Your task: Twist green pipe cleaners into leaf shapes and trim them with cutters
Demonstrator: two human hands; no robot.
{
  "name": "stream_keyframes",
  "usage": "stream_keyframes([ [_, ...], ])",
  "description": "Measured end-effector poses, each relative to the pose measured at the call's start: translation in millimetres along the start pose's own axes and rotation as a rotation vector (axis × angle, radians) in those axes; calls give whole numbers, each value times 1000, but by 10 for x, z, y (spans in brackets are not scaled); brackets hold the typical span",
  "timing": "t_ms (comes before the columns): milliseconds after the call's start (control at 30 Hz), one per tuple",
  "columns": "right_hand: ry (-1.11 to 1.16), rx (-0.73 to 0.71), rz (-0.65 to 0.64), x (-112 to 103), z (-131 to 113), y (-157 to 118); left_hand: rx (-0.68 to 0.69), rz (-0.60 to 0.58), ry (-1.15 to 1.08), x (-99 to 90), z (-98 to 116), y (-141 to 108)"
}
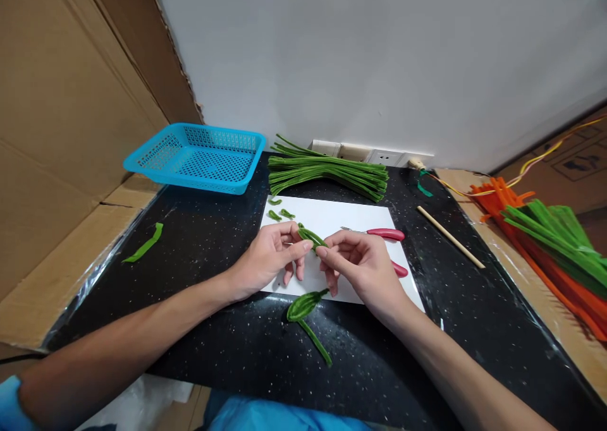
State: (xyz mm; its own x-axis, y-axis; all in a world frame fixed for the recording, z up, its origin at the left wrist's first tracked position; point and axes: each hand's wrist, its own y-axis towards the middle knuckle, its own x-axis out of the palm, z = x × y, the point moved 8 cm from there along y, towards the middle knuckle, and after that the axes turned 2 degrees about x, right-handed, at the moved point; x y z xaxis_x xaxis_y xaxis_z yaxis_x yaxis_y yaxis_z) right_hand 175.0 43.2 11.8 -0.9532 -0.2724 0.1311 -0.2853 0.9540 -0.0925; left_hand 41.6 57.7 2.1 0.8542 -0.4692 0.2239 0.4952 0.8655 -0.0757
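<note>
Over a white sheet point(341, 213), my left hand point(272, 257) and my right hand point(358, 263) both pinch a bent green pipe cleaner point(312, 236) between thumb and fingers. A leaf-shaped green pipe cleaner point(306, 304) with a straight tail lies on the black tabletop just below my hands. Several short green pipe cleaner pieces point(287, 213) rest on the sheet's upper left corner. Red-handled pliers or cutters point(386, 234) lie on the sheet, partly hidden behind my right hand.
A blue plastic basket point(251, 159) stands at the back left. Behind the sheet lies a bundle of green pipe cleaners point(327, 175). A wooden stick point(450, 236) is on the right, beside orange point(564, 285) and light green bundles point(559, 238). A green strip point(146, 244) lies left.
</note>
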Motion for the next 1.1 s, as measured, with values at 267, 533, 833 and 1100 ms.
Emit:
stream_keyframes([
  [267, -169, -99, 69, -4, -65, -65, -48, 6, -59, 6, -85, -7],
  [533, -103, -80, 20, -41, -105, -42, -46, -14, -99, 39, -17, -14],
  [833, -63, -24, -17, -47, -87, -30, 17, 39, -57, -43, 8, 26],
  [1100, 71, 123, -117, -53, -13, 24, -18, 55, -57, -77, 4, 9],
])
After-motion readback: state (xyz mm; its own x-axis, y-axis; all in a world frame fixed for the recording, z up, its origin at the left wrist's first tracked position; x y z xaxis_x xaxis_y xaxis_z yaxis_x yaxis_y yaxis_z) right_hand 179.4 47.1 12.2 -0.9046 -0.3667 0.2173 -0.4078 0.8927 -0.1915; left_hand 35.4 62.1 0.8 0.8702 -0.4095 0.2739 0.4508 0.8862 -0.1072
